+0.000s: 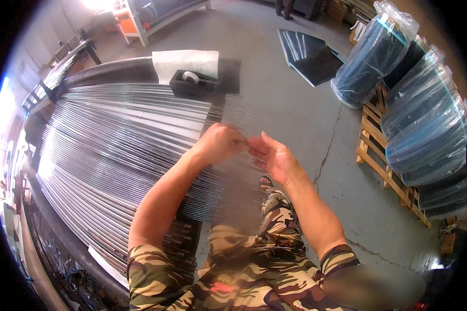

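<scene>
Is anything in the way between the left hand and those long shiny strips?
Nothing that I can see: the left hand overlaps the shiny strips in this view, though touching is unclear. The black box sits farther off, beyond the hand.

Wooden pallet (374,130), probably film-wrapped rolls (423,140)

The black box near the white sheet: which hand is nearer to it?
The left hand. It is on the person's side of the black box; the right hand is farther, off to the right.
</scene>
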{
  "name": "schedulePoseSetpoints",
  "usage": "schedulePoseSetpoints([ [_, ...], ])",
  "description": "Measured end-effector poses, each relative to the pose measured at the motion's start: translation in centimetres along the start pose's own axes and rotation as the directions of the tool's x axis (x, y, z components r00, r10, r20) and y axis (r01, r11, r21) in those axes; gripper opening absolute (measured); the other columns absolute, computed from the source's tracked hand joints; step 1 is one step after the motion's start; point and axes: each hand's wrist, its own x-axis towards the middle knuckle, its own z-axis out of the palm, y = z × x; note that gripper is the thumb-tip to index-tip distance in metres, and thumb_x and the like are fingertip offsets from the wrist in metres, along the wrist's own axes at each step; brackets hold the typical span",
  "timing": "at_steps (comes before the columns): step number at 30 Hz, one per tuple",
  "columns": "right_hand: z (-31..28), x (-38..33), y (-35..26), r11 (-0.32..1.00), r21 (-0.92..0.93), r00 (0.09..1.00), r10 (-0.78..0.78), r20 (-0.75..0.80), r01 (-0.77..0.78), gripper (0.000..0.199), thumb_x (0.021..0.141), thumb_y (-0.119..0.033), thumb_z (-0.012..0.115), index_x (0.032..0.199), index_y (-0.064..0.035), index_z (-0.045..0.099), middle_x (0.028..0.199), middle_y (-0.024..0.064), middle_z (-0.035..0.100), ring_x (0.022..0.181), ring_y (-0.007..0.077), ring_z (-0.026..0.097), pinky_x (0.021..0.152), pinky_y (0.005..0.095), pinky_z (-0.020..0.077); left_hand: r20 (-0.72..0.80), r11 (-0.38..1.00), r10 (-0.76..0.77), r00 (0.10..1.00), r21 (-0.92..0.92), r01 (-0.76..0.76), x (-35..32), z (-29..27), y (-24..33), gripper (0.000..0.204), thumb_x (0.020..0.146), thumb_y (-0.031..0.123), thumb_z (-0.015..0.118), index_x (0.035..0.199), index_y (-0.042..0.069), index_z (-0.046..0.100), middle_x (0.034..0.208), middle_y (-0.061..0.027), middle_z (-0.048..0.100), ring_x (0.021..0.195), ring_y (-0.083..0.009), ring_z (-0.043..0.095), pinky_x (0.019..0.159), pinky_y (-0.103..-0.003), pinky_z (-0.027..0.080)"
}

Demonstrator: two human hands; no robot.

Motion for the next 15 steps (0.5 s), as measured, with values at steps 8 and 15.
schedulePoseSetpoints([
  [8,0.1,0.4,0.3,0.999,-0.036,0.997,0.005,-0.073,-0.008,0.038,0.095,-0.041,0.068,0.115,-0.0093,0.07,0.113,0.0,0.067,0.105,0.0165,0.057,0.089,0.034,0.0429,-0.04,1.0,-0.021,0.999,-0.015,0.02,0.0,0.7,-0.5,0.015,0.079,0.01,0.075,0.091,0.001,0.078,0.087,-0.0154,0.073,0.08,-0.0302,0.072,0.076,-0.038,0.057],
  [15,0.1,1.5,0.5,0.956,-0.293,0.984,-0.044,-0.172,-0.009,0.033,0.087,-0.026,0.078,0.113,-0.0071,0.07,0.107,0.0011,0.069,0.1,0.015,0.059,0.084,0.033,0.0451,-0.076,1.0,-0.006,0.997,-0.017,0.005,0.1,1.1,-0.7,0.012,0.078,0.008,0.076,0.088,0.001,0.077,0.082,-0.0125,0.071,0.081,-0.0302,0.07,0.076,-0.039,0.056],
])
